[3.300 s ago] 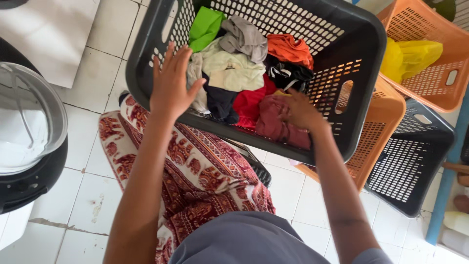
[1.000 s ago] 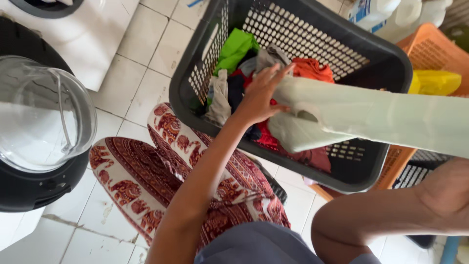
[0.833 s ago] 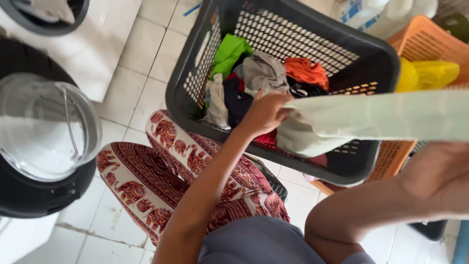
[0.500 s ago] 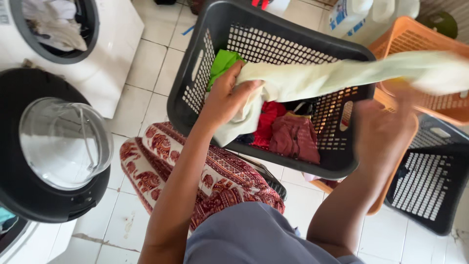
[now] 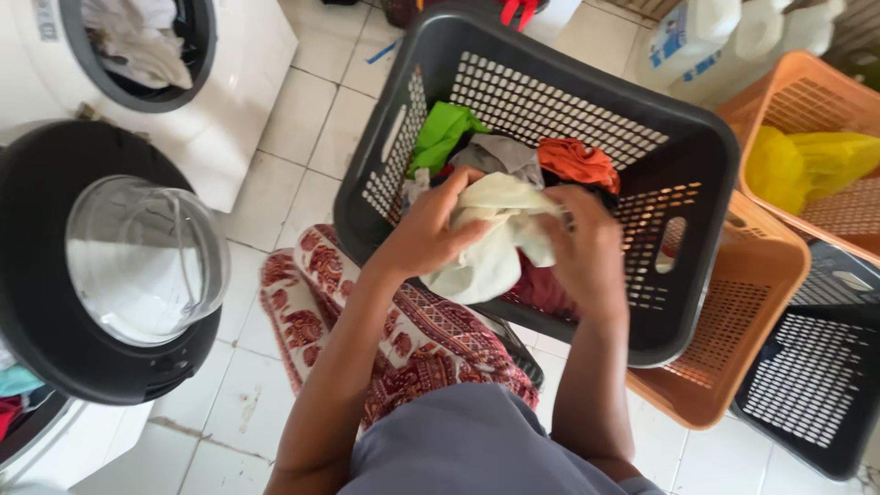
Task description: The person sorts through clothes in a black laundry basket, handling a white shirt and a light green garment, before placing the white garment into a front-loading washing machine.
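Both hands are working one pale cream cloth (image 5: 495, 234) over the near edge of the dark grey basket (image 5: 706, 156). The left hand (image 5: 426, 229) is gripping its left side, fingers clamped into the fabric; the right hand (image 5: 587, 247) is pinching the right side, fingers curled shut on it. The cloth is bunching into a lump, its longer side running left to right, a loose end drooping toward the person.

Inside the basket, a green piece (image 5: 440, 133), a grey one (image 5: 500, 156) and an orange one (image 5: 577, 163) are lying. Two orange baskets (image 5: 733, 367) and another dark one (image 5: 816, 385) are standing to the right. Two washing machines are standing on the left, the near door (image 5: 119, 266) swinging open. A patterned red rug (image 5: 367, 312) is lying on the white tiled floor (image 5: 302, 119).
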